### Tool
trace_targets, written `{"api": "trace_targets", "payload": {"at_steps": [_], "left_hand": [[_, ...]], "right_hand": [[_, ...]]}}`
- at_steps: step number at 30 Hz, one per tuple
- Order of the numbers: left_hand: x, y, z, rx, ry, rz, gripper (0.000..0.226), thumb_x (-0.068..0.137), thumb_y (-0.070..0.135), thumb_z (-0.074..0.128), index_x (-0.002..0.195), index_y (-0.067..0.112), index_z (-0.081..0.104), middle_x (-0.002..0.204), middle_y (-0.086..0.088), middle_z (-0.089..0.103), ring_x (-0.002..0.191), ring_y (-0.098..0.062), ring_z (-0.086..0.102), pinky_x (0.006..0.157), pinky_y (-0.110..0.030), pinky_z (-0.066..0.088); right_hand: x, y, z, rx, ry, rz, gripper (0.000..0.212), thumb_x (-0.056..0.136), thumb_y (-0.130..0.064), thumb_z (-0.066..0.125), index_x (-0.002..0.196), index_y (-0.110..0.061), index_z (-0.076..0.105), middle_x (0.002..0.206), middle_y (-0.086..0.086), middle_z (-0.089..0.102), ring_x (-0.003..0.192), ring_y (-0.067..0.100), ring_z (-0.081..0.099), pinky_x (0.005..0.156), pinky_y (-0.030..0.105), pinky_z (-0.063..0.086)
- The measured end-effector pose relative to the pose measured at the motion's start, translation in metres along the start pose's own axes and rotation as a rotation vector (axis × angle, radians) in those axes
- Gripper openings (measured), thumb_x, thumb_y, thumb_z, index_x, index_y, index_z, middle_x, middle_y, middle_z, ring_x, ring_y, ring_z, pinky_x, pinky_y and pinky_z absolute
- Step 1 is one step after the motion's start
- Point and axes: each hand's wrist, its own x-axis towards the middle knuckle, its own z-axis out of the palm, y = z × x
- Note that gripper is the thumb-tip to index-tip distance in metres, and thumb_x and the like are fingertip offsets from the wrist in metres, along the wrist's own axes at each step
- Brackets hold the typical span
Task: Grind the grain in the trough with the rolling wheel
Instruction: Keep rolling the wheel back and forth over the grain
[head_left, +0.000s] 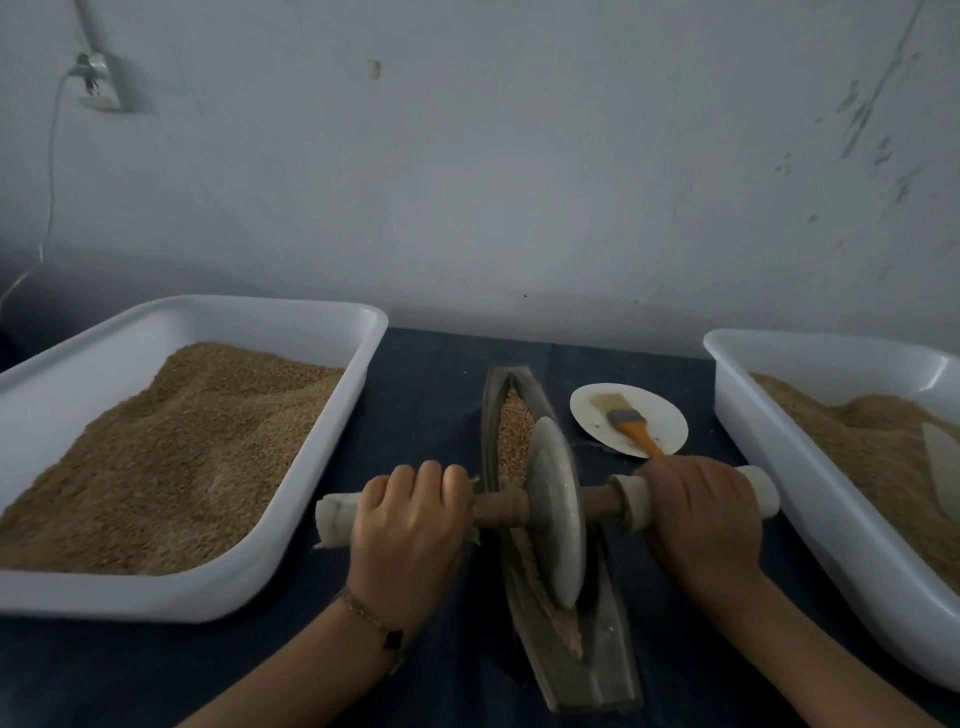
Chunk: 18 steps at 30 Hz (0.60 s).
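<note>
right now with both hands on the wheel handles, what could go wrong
The wheel sits near the middle of the narrow trough; a tilted push could ride it over the rim. Grain heaped ahead may spill onto the cloth. The right hand is close to the plate with the brush.

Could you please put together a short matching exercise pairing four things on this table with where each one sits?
Things:
1. brush
2. rolling wheel
3. left hand
4. right hand

Places:
A. standing in the trough, on the grain
B. gripping the axle's wrapped end towards the fuller tub
C. lying on the white plate
D. gripping the axle's wrapped end just in front of the plate

Pairs: 1-C, 2-A, 3-B, 4-D
</note>
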Motion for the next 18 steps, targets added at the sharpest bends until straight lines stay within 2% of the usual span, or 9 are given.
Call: {"api": "trace_targets", "payload": {"at_steps": [4, 9, 11, 13, 16, 18], "left_hand": [[-0.003, -0.001, -0.006, -0.02, 0.044, -0.015, 0.022, 0.071, 0.008, 0.076, 0.061, 0.014, 0.057, 0.055, -0.002, 0.049, 0.046, -0.019, 0.045, 0.045, -0.033, 0.041], [-0.004, 0.001, -0.013, -0.051, 0.033, -0.037, 0.017, 0.067, 0.007, 0.075, 0.065, 0.012, 0.059, 0.058, -0.003, 0.051, 0.048, -0.022, 0.047, 0.047, -0.034, 0.04], [-0.005, 0.002, -0.018, -0.072, 0.011, -0.042, 0.019, 0.065, 0.008, 0.077, 0.065, 0.012, 0.058, 0.058, -0.002, 0.051, 0.049, -0.023, 0.047, 0.047, -0.034, 0.04], [-0.005, 0.002, -0.024, -0.094, -0.004, -0.044, 0.018, 0.065, 0.008, 0.076, 0.065, 0.012, 0.058, 0.058, -0.002, 0.051, 0.049, -0.023, 0.047, 0.047, -0.034, 0.039], [-0.007, 0.001, -0.033, -0.138, -0.038, -0.031, 0.008, 0.07, 0.012, 0.063, 0.066, 0.014, 0.057, 0.059, 0.0, 0.05, 0.049, -0.022, 0.047, 0.048, -0.033, 0.038], [-0.007, -0.001, -0.034, -0.162, -0.06, -0.015, 0.007, 0.071, 0.018, 0.055, 0.064, 0.016, 0.054, 0.058, 0.001, 0.049, 0.048, -0.021, 0.046, 0.047, -0.031, 0.036]], "right_hand": [[0.001, -0.002, -0.005, -0.008, 0.052, -0.025, 0.014, 0.081, -0.011, 0.055, 0.093, -0.011, 0.048, 0.076, 0.014, 0.063, 0.065, 0.03, 0.06, 0.06, 0.038, 0.047], [0.001, -0.005, -0.019, -0.011, 0.026, -0.031, 0.015, 0.081, -0.015, 0.051, 0.095, -0.011, 0.048, 0.077, 0.014, 0.064, 0.067, 0.03, 0.061, 0.063, 0.038, 0.047], [0.004, -0.006, -0.027, 0.002, 0.015, -0.029, 0.017, 0.08, -0.014, 0.051, 0.096, -0.011, 0.048, 0.077, 0.014, 0.064, 0.066, 0.031, 0.062, 0.062, 0.039, 0.048], [0.005, -0.007, -0.033, 0.008, 0.021, -0.017, 0.024, 0.076, -0.01, 0.06, 0.097, -0.011, 0.048, 0.077, 0.014, 0.064, 0.066, 0.032, 0.062, 0.062, 0.04, 0.048], [0.005, -0.009, -0.04, 0.006, -0.002, 0.006, 0.051, 0.055, -0.001, 0.076, 0.096, -0.012, 0.048, 0.076, 0.013, 0.064, 0.065, 0.032, 0.062, 0.062, 0.039, 0.048], [0.004, -0.009, -0.043, 0.007, -0.022, 0.015, 0.054, 0.051, -0.001, 0.077, 0.096, -0.012, 0.049, 0.075, 0.012, 0.064, 0.065, 0.031, 0.061, 0.062, 0.037, 0.047]]}}
